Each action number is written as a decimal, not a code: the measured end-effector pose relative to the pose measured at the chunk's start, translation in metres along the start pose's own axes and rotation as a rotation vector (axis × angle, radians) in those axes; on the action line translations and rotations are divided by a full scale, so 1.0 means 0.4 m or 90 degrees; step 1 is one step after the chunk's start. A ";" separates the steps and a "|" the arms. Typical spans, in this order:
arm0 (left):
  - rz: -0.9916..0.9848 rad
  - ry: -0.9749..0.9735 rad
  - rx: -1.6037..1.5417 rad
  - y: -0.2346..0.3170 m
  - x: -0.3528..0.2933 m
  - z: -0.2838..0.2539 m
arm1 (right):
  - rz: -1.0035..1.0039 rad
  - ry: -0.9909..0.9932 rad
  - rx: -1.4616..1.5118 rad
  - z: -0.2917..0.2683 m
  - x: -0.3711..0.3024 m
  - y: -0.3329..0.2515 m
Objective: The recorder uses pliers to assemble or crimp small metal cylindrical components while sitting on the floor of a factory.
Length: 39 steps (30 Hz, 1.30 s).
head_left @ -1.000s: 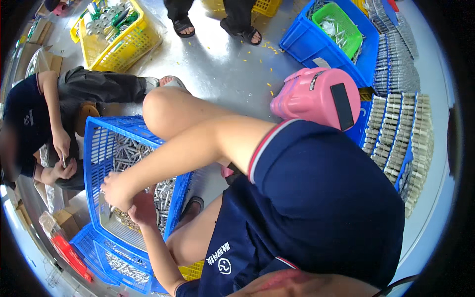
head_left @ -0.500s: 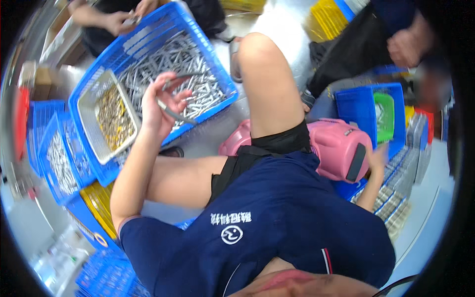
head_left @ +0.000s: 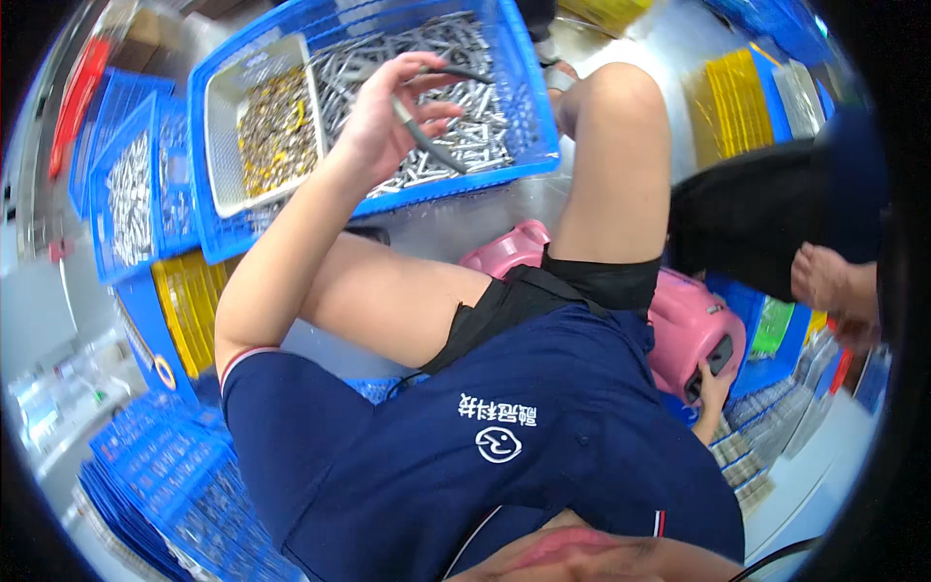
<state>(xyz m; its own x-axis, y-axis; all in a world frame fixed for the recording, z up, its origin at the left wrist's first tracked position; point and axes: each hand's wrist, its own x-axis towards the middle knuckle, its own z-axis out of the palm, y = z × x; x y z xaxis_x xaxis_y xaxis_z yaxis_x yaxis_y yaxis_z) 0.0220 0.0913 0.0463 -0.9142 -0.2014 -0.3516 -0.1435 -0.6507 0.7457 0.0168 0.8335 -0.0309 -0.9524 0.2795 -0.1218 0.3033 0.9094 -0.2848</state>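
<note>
My left hand (head_left: 393, 116) is raised in front of the large blue crate, its fingers curled around a tool with two dark, curved arms (head_left: 422, 136) spread apart like plier handles. The rest of that tool is hidden in the palm. Behind it, many silver metal bolt-like pieces (head_left: 475, 131) fill the blue crate (head_left: 373, 206). A white basket (head_left: 215, 155) of small brass-coloured parts (head_left: 276, 136) sits in the crate's left side. Low at my right, my right hand (head_left: 715, 388) grips the end of a pink plastic stool (head_left: 684, 325) under me, fingers over its black pad (head_left: 721, 355).
Smaller blue baskets (head_left: 175, 175) with silver parts stand at the left, above yellow crates (head_left: 189, 310). Stacked blue trays (head_left: 165, 456) lie at lower left. A person's hand (head_left: 824, 276) and black trousers are close at right, near a blue bin holding a green container (head_left: 773, 328).
My view has swung, and the scene has shifted within it. My right hand has come onto the pink stool's end. My left hand keeps the tool. The person's hands behind the crate have left view.
</note>
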 end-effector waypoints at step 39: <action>0.459 0.403 -0.133 0.044 0.064 -0.251 | -0.886 -1.331 -0.356 0.378 -0.179 -1.650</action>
<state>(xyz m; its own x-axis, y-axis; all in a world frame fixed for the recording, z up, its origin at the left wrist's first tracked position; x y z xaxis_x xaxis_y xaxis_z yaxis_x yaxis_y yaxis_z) 0.0342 0.0011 -0.0064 -0.3758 -0.9167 -0.1359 0.4951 -0.3225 0.8067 -0.1106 0.1667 0.0222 0.7502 -0.3820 -0.5398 -0.4524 0.2988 -0.8403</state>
